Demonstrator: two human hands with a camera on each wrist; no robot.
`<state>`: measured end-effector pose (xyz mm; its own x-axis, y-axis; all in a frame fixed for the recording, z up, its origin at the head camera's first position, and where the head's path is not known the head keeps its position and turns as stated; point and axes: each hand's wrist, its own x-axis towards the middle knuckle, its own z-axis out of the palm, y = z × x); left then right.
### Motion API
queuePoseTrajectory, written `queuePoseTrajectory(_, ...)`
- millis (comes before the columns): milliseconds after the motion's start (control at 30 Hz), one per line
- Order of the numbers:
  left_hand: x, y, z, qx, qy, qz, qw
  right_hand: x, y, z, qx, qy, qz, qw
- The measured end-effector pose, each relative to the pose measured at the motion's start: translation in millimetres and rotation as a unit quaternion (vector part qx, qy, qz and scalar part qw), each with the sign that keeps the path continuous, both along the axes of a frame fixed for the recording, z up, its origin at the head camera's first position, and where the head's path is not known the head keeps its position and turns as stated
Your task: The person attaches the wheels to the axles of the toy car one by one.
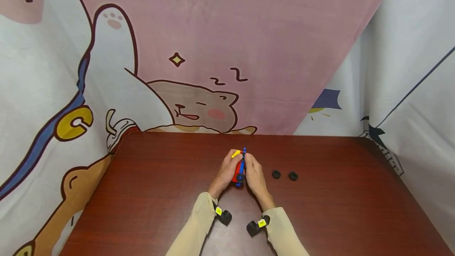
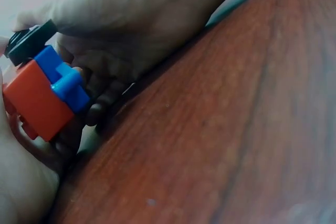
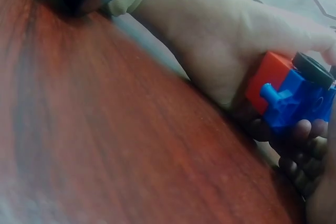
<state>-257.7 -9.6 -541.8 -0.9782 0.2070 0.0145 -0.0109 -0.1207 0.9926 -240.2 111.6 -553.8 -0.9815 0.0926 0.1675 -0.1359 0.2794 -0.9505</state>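
A toy car (image 1: 239, 172) of red, blue and yellow parts is held up between both hands. My left hand (image 1: 226, 169) grips its red side, with the thumb on top near the yellow part (image 1: 236, 153). From the other side my right hand (image 1: 254, 175) holds the blue part, thumb toward the far end. A black wheel (image 1: 240, 177) sits on the car's near end, also visible as a dark wheel (image 3: 313, 70) in the right wrist view. The red block (image 2: 37, 100) and blue piece (image 2: 67, 85) face the left wrist camera. Fingers partly hide the car's underside.
Two loose black wheels, a left one (image 1: 276, 174) and a right one (image 1: 293, 176), lie on the brown wooden table (image 1: 170, 196) to the right of the hands. A printed cloth (image 1: 284, 50) hangs behind the table's far edge.
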Motion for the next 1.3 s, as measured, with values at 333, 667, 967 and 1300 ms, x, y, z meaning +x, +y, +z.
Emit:
queuePoseTrajectory(333, 15.5, -1.7, 28.6, 0.008, 0.009, 0.015, 0.9998, -1.5, 1, -0.7, 0.0, -0.019, -0.009, 0.9998)
queuePoseTrajectory(667, -1.9, -8.6, 20.8, 0.065, -0.016, 0.104, 0.9923, 1.7, -2, -5.4, -0.019, 0.087, 0.048, 0.9948)
queuePoseTrajectory(967, -15.8, -6.1, -10.1, 0.049, -0.002, 0.108, 0.9929, 9.2, -3, -7.1, 0.135, 0.151, 0.016, 0.9792)
queuePoseTrajectory(1300, -11.7, -7.3, -0.9, 0.068, -0.006, 0.055, 0.9962, 21.8, -9, 29.0, -0.062, 0.128, -0.034, 0.9893)
